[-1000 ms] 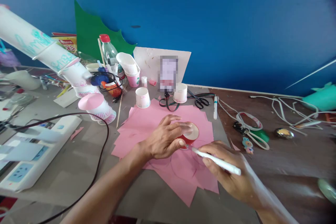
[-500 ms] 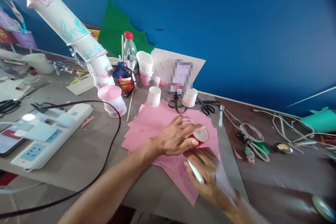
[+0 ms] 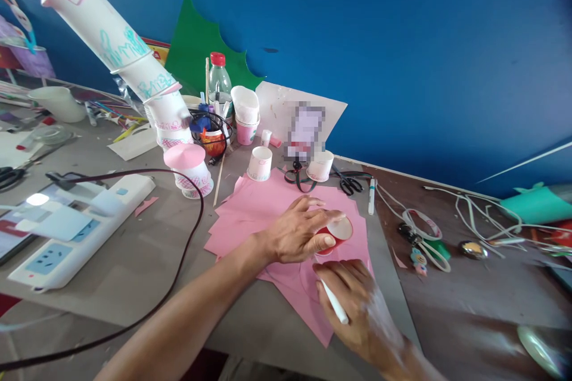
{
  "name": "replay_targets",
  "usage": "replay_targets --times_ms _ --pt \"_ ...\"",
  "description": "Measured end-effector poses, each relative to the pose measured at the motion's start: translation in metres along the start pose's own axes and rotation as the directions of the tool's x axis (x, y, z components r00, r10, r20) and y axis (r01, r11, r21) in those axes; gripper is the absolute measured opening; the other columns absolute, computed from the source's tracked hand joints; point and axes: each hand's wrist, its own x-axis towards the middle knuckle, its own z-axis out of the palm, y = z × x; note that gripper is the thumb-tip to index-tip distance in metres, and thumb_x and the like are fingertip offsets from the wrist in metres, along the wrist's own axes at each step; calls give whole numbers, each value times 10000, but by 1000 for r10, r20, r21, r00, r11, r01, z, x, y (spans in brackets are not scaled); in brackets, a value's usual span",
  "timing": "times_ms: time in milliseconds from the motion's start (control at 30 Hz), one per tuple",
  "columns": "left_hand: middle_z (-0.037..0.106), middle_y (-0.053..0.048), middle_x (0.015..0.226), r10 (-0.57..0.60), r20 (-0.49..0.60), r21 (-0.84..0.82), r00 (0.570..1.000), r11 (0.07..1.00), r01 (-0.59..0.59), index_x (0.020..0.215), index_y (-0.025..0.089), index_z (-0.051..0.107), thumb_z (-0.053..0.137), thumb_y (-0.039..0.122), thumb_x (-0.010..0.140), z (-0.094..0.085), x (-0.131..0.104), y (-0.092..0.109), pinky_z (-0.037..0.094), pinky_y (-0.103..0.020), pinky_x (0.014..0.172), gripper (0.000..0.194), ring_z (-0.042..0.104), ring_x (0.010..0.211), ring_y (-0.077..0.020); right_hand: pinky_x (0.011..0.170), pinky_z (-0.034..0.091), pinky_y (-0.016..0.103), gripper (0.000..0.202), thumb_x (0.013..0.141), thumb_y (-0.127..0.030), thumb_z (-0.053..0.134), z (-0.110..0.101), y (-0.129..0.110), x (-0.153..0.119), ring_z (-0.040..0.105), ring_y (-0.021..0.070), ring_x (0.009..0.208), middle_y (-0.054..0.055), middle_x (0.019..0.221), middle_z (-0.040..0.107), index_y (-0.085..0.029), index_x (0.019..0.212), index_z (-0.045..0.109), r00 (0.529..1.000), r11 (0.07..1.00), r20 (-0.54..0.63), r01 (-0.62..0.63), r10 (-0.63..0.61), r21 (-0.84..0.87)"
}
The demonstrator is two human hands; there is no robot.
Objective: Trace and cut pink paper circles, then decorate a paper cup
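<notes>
Pink paper sheets [image 3: 268,214] lying fanned across the grey table [image 3: 134,262], edges overlapping. Sitting upside down on them, near their right side, a small red cup [image 3: 337,232]. Clamping that cup from the left, the left hand [image 3: 299,235], fingers curled round its wall, thumb below. Just beneath, the right hand [image 3: 357,303] closing round a white pen [image 3: 334,303], tip pressing to the paper beside the cup's rim.
</notes>
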Motion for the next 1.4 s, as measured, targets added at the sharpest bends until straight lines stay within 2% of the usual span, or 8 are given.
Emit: replay_targets --times_ms 200,300,567,800,1100,1267,1400 --pt "611 -116 1343 3 17 -10 1000 1000 -3 1427 157 417 138 570 989 -2 1 0 294 -494 1109 663 437 1277 -300 670 453 346 229 884 -61 481 -15 8 -20 625 197 672 62 796 707 -162 1004 648 999 998 -17 32 -31 57" --pt "607 -131 1348 17 11 -5 1000 1000 -17 1416 142 421 122 559 993 -2 2 1 297 -492 1108 665 471 1242 -286 676 464 348 239 891 -65 480 -17 8 -20 623 196 682 66 824 710 -167 1036 640 999 996 -27 47 -45 80" --pt "608 -132 1337 36 13 30 999 999 -37 1424 165 416 157 523 1002 -2 2 0 323 -496 1092 611 479 1224 -282 674 451 352 228 888 -113 493 3 0 11 616 215 697 74 794 703 -177 1004 679 999 998 -29 35 -34 43" --pt "622 -121 1324 22 18 24 1000 999 -23 1388 137 451 135 545 997 -2 1 1 302 -482 1107 647 476 1226 -293 682 414 347 205 875 -103 509 16 3 8 613 223 697 74 770 694 -158 971 682 999 1000 -32 -6 6 1" --pt "596 -115 1357 13 26 9 1000 1000 -13 1373 153 456 106 572 987 -4 3 3 313 -482 1099 669 476 1215 -281 668 399 345 218 899 -84 469 -7 5 -15 618 205 655 51 765 710 -180 971 651 1000 998 9 -12 11 55" --pt "603 -136 1340 -5 37 -10 999 1000 5 1366 115 465 130 573 987 -4 3 2 306 -482 1104 683 464 1221 -293 715 440 353 221 903 -80 489 -17 26 -32 652 199 699 50 826 727 -191 1015 644 998 997 -1 -56 56 49" --pt "610 -119 1322 -35 26 -26 999 999 36 1379 168 469 118 604 975 -3 2 2 322 -480 1092 690 463 1220 -292 738 472 353 192 912 -127 525 -27 47 -39 677 206 764 53 875 739 -208 1036 648 989 987 -47 -136 140 80"
